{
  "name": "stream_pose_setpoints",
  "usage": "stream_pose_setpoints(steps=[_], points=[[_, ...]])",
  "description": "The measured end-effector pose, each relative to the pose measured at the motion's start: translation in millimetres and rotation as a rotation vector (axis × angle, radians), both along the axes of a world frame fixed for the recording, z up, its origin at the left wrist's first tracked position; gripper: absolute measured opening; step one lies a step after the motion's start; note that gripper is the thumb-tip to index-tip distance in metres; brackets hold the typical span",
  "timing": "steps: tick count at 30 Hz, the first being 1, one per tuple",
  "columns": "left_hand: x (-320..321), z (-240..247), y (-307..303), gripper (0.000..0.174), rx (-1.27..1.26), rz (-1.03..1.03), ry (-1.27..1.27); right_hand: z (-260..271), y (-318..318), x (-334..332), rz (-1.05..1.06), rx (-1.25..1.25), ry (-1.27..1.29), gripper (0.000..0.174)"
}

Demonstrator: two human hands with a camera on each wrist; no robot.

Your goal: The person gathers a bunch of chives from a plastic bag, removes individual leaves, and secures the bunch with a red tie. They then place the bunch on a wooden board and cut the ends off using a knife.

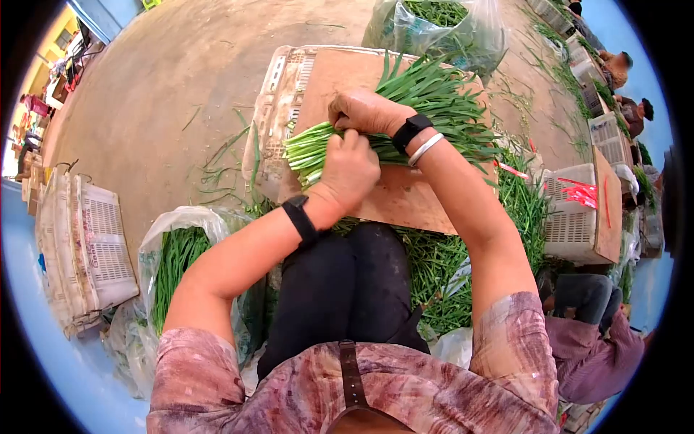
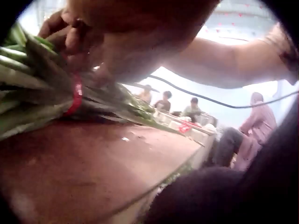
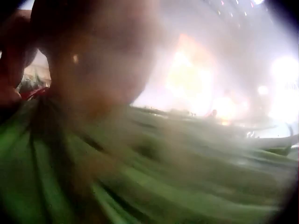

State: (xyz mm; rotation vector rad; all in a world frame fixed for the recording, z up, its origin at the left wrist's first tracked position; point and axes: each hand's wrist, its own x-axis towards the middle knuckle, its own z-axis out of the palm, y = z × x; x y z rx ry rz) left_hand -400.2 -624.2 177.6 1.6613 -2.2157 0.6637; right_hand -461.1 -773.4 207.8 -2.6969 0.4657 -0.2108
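Observation:
A thick bunch of garlic chives (image 1: 441, 101) lies across a brown board (image 1: 405, 192), pale stalk ends to the left and flat green leaves to the right. Around its stalks runs a thin red tie (image 2: 77, 95), also visible as a red bit of tie (image 3: 33, 93) in the right wrist view. My left hand (image 1: 350, 170), fingers curled, pinches at the tie from the near side. From the far side my right hand (image 1: 370, 112) bends over the stalks, its fingertips pinching at the same spot. The tie's ends are hidden among the fingers.
Under the board is a pale plastic crate (image 1: 269, 116). A bag of greens (image 1: 181, 267) stands at left, another bag (image 1: 441, 32) beyond the board. Loose greens (image 1: 463, 282) lie at right, near a crate with red ties (image 1: 575, 217). Stacked crates (image 1: 87, 246) stand far left; people sit at right.

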Motion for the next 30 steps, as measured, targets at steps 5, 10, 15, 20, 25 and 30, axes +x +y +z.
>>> stream_pose_setpoints(steps=[5,10,15,20,25,30], points=[[23,37,19,0.027,0.231,-0.16,0.274,9,6,-19,-0.457,0.029,-0.455,0.024],[69,36,-32,0.021,0.337,0.067,0.683,5,63,-51,-0.409,0.02,-0.179,0.025],[62,20,-60,0.014,0.486,0.013,0.685,-14,80,-42,-0.533,-0.16,-0.08,0.014],[71,29,-58,0.009,0.58,-0.029,0.696,-3,71,-44,-0.432,-0.313,-0.052,0.008],[57,39,-45,0.009,0.309,-0.041,0.526,7,50,-39,-0.339,-0.335,-0.069,0.011],[34,15,-21,0.018,0.003,-0.097,0.36,-7,18,-14,-0.113,-0.348,-0.093,0.012]])
